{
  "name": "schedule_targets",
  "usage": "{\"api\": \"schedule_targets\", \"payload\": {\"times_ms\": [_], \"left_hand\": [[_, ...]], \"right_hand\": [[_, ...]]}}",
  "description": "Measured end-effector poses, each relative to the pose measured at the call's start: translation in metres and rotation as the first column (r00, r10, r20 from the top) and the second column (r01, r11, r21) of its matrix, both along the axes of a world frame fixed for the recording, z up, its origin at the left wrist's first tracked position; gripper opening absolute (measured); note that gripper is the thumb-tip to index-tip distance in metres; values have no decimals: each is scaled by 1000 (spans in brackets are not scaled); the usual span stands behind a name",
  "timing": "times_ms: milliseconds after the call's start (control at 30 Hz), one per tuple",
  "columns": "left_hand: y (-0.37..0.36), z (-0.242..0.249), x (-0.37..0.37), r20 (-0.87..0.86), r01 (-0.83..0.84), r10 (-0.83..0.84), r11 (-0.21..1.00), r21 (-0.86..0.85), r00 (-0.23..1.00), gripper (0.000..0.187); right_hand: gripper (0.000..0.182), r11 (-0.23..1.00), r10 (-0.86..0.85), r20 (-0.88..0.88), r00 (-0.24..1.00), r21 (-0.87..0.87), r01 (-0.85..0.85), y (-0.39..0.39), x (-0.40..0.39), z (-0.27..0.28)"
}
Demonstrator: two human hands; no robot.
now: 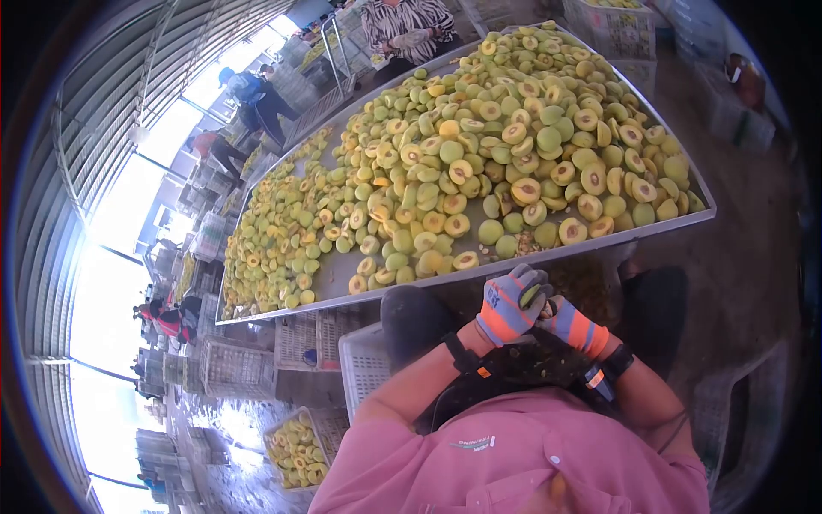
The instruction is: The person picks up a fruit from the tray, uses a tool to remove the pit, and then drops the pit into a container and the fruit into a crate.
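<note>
My left hand (510,303), in a grey and orange glove, is closed around a green fruit half (531,297) above my lap. Close against it, my right hand (572,325) in a matching glove has its fingers curled together. Whatever those fingers grip is too small and shaded to make out. Just beyond both hands lies the near rim of a metal table (479,276). Heaped on the table are many yellow-green, apricot-like halves (527,190), several cut side up with brown pits showing. Small loose pits (524,244) lie by the rim.
A white crate (364,364) stands left of my knee, and a crate of fruit halves (295,450) sits on the floor farther left. More crates (238,368) are stacked along the left side. Across the table is a person in a striped top (407,26); others work farther back.
</note>
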State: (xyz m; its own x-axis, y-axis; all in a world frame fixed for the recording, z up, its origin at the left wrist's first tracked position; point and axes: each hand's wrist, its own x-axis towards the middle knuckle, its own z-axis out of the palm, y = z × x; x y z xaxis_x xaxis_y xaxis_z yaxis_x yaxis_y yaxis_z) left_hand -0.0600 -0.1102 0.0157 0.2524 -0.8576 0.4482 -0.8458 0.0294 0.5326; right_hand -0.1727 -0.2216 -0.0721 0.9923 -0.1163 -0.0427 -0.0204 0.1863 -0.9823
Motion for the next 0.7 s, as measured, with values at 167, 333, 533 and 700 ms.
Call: {"api": "schedule_targets", "payload": {"times_ms": [167, 333, 533, 700], "left_hand": [[-11, -20, -15, -190, -250, 228, 963, -102, 955, 13], [-17, -33, -6, -548, -203, 324, 941, 270, 771, 14], [-3, 6, 27, -485, 385, -149, 816, 431, 861, 16], [-5, -7, 22, -507, 279, -153, 943, 182, 848, 15]], "right_hand": [[8, 999, -50, -116, 992, -20, 48, 1, -2, 10], [17, 988, 91, -99, 991, -115, -102, -5, -1, -6], [40, 959, 271, 141, 952, 43, -280, 4, -6, 7], [22, 863, 334, 58, 941, 382, -330, 3, -12, 43]]}}
